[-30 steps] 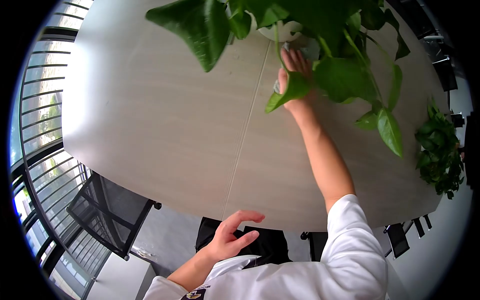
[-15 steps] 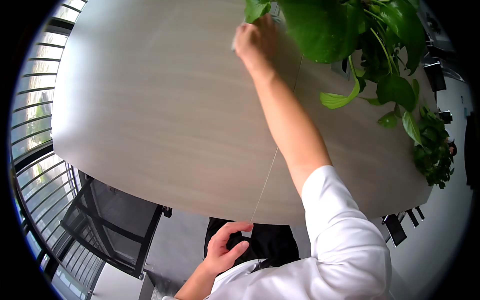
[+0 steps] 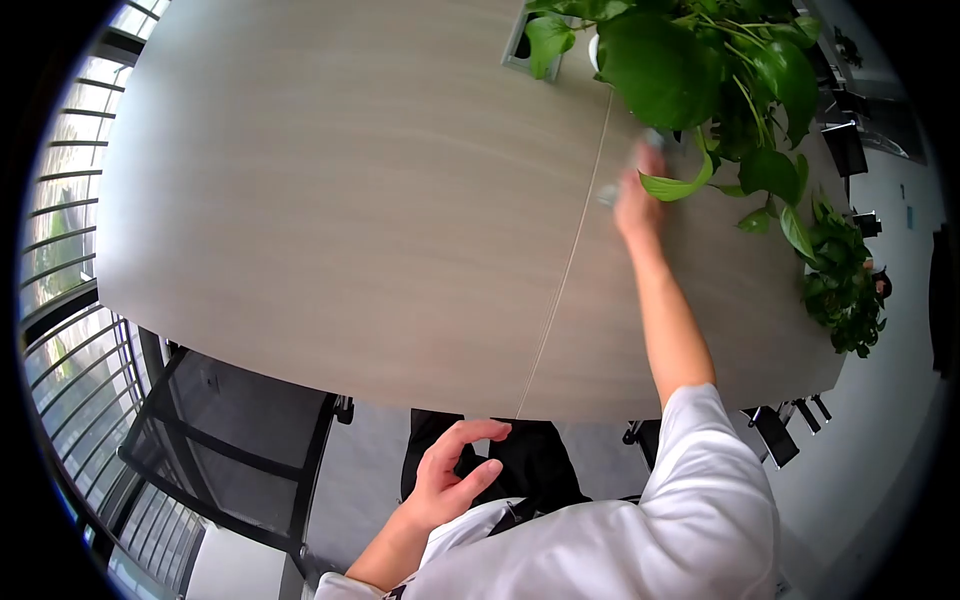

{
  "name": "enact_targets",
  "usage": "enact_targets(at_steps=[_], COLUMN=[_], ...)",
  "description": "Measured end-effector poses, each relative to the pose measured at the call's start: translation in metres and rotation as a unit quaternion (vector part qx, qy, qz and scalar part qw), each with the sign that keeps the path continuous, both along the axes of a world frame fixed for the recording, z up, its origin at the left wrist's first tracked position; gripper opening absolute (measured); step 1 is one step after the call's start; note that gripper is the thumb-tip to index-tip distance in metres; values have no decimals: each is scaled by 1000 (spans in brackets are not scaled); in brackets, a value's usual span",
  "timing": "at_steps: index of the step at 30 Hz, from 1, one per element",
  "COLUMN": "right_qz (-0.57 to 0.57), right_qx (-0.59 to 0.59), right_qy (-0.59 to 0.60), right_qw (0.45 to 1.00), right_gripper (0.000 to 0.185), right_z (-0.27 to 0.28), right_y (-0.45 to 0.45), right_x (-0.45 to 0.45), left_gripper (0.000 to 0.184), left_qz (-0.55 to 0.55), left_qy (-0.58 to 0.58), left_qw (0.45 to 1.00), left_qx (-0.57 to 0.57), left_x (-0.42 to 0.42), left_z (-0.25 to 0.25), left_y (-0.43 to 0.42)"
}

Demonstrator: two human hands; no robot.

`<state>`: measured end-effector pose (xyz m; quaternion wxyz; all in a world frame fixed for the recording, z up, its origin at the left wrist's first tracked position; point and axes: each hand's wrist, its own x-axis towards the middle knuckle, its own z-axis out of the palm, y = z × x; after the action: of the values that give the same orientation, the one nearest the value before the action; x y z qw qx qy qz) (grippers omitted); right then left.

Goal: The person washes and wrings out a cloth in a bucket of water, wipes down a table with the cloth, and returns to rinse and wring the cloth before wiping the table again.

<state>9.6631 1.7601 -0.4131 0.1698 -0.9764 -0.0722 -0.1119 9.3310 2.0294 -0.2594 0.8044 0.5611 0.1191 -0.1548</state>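
Note:
My right hand (image 3: 640, 205) is stretched out over the tabletop (image 3: 350, 230), right of the thin seam in the wood. It presses on a pale cloth (image 3: 607, 195) that shows on both sides of the hand; motion blurs hand and cloth. A leaf of the potted plant (image 3: 655, 65) hangs just beside the fingers. My left hand (image 3: 450, 475) is held in front of my body, near the table's front edge. Its thumb and fingers are curved and apart, with nothing between them.
A framed opening (image 3: 530, 45) is set into the tabletop by the plant's pot. A second leafy plant (image 3: 840, 285) stands at the right. A black mesh chair (image 3: 230, 430) is at the left, beside a railing (image 3: 70, 210). More chairs (image 3: 770, 435) stand at the right edge.
My right hand has swept with the cloth to the right and nearer me, across the seam. The framed opening has come into view. My left hand is almost where it was.

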Motion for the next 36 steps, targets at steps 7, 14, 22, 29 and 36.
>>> enact_targets(at_steps=[7,14,22,29,36], right_qz=[-208,132,437,264,-106], right_qx=[-27,112,129,45,-36], right_qy=[26,-109,-68,18,57], right_qw=[977,979,888,963,992], right_gripper=[56,40,44,54,56], right_z=[-21,-24,7,34,-12], right_y=[-52,275,443,176,-28], right_x=[-27,48,-152,-119,-180], left_gripper=[34,33,35,36,36], left_qz=[-1,9,21,11,40], left_qy=[11,-2,-15,-48,-57], left_qw=[1000,1000,999,999,997], left_qx=[-10,-6,41,-17,-39], left_x=[-15,-27,-34,-39,-55], left_z=[7,21,37,37,35], left_y=[29,49,59,67,79])
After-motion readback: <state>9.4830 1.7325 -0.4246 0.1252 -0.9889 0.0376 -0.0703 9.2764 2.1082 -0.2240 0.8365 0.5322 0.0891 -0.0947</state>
